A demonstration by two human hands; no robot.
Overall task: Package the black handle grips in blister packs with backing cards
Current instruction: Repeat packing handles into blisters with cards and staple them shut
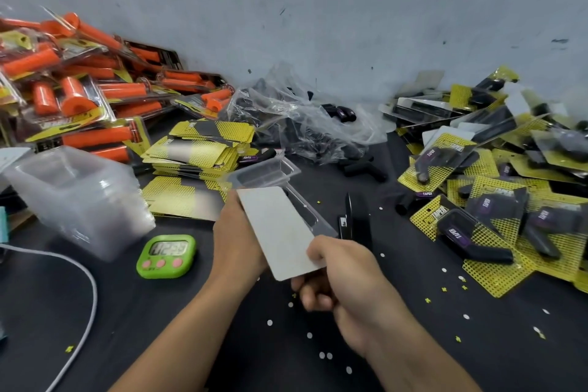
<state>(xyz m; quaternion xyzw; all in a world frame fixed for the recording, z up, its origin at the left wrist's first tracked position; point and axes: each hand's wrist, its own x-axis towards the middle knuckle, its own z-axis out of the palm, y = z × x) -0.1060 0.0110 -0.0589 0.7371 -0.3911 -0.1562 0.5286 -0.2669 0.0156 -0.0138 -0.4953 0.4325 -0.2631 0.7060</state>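
Observation:
Both my hands hold a clear blister pack [270, 173] with a backing card [281, 232] against it, the card's plain grey back facing me. My left hand [237, 240] grips the left edge. My right hand [343, 277] pinches the card's near corner. A stack of yellow-and-black backing cards [200, 149] lies just beyond the left hand. Loose black handle grips [362, 167] lie by a crumpled clear bag [302, 124] at the back. Finished packs of black grips [496, 175] are heaped at the right.
Packs of orange grips [79, 92] pile up at the back left. A stack of empty clear blisters [79, 197] stands at the left, a green timer [167, 256] and a white cable [86, 305] near it. A black stapler [353, 219] sits right of the hands.

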